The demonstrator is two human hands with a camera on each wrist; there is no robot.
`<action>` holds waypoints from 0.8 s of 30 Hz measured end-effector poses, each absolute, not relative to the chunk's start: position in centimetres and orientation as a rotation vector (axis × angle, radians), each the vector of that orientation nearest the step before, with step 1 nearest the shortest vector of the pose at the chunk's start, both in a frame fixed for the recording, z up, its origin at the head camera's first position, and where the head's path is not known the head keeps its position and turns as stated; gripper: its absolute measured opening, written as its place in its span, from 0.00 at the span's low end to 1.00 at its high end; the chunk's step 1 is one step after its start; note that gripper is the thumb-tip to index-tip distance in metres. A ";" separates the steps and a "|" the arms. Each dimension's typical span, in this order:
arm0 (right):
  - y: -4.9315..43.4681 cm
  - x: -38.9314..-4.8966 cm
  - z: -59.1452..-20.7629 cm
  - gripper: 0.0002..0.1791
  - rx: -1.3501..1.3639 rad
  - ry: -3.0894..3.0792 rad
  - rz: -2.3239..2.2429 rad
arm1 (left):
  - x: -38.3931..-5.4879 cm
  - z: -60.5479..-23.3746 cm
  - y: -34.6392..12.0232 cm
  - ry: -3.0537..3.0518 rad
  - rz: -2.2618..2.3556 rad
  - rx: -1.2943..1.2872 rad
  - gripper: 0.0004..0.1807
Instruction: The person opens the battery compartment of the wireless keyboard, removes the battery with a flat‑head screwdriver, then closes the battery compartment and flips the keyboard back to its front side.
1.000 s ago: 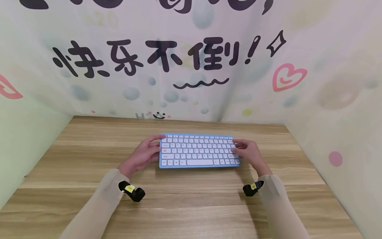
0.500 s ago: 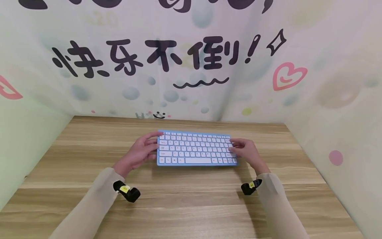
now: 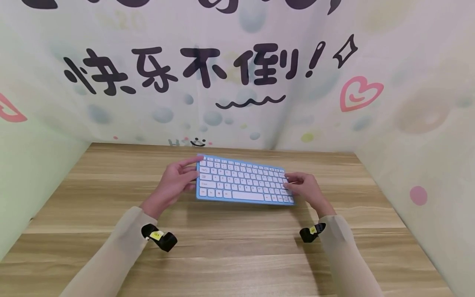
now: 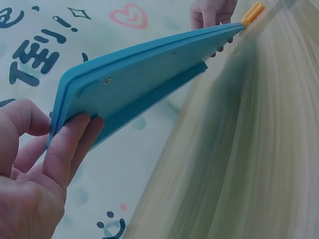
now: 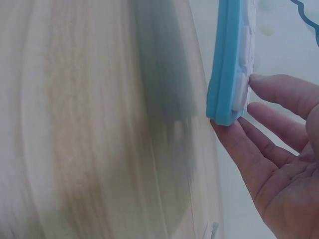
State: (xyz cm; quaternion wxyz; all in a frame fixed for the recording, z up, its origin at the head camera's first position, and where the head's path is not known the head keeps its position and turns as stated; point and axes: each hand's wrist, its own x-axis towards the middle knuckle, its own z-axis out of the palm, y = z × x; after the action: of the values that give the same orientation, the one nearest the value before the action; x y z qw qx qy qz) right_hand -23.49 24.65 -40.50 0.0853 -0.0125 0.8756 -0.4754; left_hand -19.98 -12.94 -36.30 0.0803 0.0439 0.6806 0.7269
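A small keyboard [image 3: 243, 180] with white keys and a blue frame is held up at both ends over the wooden table. Its left end is raised higher than its right. My left hand [image 3: 171, 181] grips the left end, thumb and one finger at the key side, other fingers under the blue underside [image 4: 134, 82]. At the other end my right hand [image 3: 309, 190] pinches the edge; in the right wrist view its thumb [image 5: 279, 89] lies against the keys and fingertips reach beneath the blue rim [image 5: 224, 64].
The wooden table [image 3: 237, 255] shows the keyboard's shadow. Behind it hangs a white printed cloth [image 3: 156, 111] with large dark characters and hearts. Black cameras, one on the left wrist [image 3: 159, 237] and one on the right [image 3: 312, 232], sit at the sleeves. A small orange object [image 4: 253, 13] shows beyond the keyboard.
The keyboard shifted slightly left, then its left end rose with my left hand, so it now slants down to the right. My right hand stays at its end, having moved little.
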 end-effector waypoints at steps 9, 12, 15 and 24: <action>24.4 -23.3 -40.5 0.26 -0.025 2.582 -1.430 | -19.7 -34.8 -12.5 2.053 2.207 0.125 0.25; 24.3 -23.3 -40.6 0.26 -0.022 2.574 -1.431 | -19.6 -34.3 -12.5 2.085 2.197 0.110 0.24; 24.1 -23.4 -40.7 0.25 -0.024 2.574 -1.435 | -19.6 -33.9 -12.4 2.095 2.197 0.101 0.25; 23.2 -23.5 -41.0 0.25 -0.023 2.590 -1.448 | -19.3 -32.3 -12.5 2.163 2.194 0.096 0.25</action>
State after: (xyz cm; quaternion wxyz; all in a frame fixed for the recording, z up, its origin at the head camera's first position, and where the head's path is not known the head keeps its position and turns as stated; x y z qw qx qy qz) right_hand -23.46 23.24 -41.03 0.0867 -0.0077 0.8695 -0.4862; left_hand -19.30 -12.48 -32.34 0.0297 0.0312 0.7014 0.7115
